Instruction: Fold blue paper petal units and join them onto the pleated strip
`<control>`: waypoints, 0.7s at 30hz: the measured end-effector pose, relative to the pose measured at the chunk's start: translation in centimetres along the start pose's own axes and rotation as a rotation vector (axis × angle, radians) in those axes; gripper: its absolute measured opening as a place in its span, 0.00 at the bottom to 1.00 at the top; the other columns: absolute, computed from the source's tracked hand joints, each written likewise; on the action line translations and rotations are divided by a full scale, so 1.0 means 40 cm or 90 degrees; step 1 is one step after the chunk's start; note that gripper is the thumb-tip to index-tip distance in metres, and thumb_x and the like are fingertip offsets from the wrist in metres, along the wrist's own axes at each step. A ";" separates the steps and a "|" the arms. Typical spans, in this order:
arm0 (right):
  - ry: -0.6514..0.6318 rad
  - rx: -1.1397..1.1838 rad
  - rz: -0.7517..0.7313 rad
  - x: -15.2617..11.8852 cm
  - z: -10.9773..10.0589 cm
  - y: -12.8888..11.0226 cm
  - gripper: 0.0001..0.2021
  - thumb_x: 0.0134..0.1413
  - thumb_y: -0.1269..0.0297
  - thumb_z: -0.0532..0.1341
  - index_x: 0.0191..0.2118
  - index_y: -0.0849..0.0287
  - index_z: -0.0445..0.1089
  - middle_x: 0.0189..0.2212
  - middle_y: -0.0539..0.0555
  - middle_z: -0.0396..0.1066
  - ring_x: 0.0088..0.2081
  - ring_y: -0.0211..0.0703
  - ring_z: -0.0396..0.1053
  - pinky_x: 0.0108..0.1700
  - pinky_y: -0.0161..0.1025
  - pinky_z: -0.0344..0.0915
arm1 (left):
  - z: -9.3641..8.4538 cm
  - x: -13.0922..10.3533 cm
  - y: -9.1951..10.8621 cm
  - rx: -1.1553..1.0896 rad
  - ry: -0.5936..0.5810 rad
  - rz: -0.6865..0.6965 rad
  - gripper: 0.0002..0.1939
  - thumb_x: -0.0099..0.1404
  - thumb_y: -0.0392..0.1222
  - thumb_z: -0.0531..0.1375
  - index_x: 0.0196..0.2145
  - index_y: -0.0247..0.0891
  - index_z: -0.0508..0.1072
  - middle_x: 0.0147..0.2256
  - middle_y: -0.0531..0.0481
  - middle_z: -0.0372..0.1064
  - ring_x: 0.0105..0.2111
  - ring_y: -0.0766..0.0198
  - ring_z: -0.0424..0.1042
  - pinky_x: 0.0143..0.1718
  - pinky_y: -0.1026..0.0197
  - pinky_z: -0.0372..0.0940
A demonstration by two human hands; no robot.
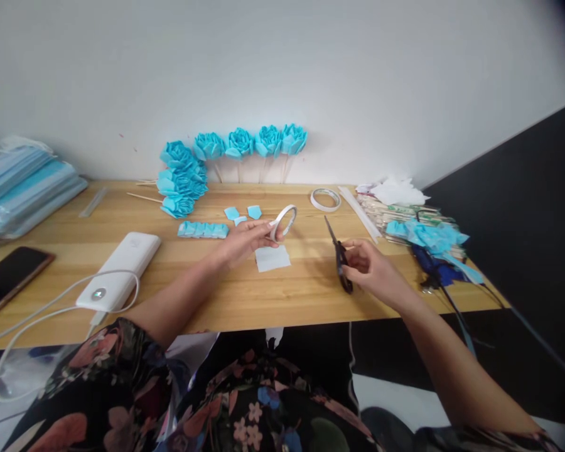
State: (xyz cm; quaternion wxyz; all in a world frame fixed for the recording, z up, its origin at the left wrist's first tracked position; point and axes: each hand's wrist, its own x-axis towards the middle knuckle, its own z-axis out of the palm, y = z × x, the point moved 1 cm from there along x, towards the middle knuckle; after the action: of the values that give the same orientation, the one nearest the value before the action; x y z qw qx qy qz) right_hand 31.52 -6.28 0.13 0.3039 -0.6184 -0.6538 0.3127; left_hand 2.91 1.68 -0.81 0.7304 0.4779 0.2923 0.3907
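Observation:
Between the fingers of my left hand is a roll of white tape, held on edge above the table. My right hand grips black-handled scissors, their blades together and pointing away from me. Under the tape roll lies a white paper square. Small blue petal pieces rest just beyond my left hand, and a row of folded blue pieces sits to its left. Flat on the table, farther back, is a second tape roll.
Blue paper flowers on sticks lean against the wall, with more piled at left. A white power bank with a cable, a phone and face masks occupy the left. Bundled sticks and a glue gun lie right.

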 end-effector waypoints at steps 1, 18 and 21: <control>-0.020 0.100 0.026 -0.003 0.006 -0.011 0.29 0.49 0.55 0.67 0.56 0.56 0.63 0.32 0.51 0.72 0.34 0.44 0.73 0.38 0.41 0.69 | -0.001 0.000 -0.001 -0.002 0.001 0.000 0.19 0.59 0.51 0.68 0.35 0.29 0.79 0.34 0.43 0.74 0.39 0.61 0.72 0.43 0.58 0.69; -0.430 0.439 -0.062 0.006 0.117 -0.067 0.31 0.62 0.38 0.52 0.56 0.62 0.66 0.32 0.52 0.65 0.29 0.38 0.69 0.34 0.37 0.67 | 0.006 -0.009 -0.016 0.048 -0.034 -0.024 0.18 0.59 0.52 0.68 0.39 0.33 0.80 0.40 0.43 0.77 0.39 0.61 0.75 0.49 0.55 0.69; -0.436 0.406 -0.061 0.015 0.117 -0.086 0.33 0.60 0.37 0.54 0.56 0.63 0.67 0.31 0.52 0.66 0.28 0.38 0.71 0.31 0.35 0.65 | 0.010 -0.014 -0.010 0.104 -0.050 -0.036 0.17 0.60 0.51 0.67 0.40 0.34 0.80 0.40 0.43 0.78 0.39 0.62 0.75 0.50 0.55 0.68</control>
State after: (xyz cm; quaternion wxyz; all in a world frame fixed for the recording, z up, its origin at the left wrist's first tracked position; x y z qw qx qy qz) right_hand 25.69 -5.96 -0.05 0.2595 -0.3241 -0.6156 0.6698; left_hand 3.07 0.92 -1.02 0.7107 0.5421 0.3081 0.3258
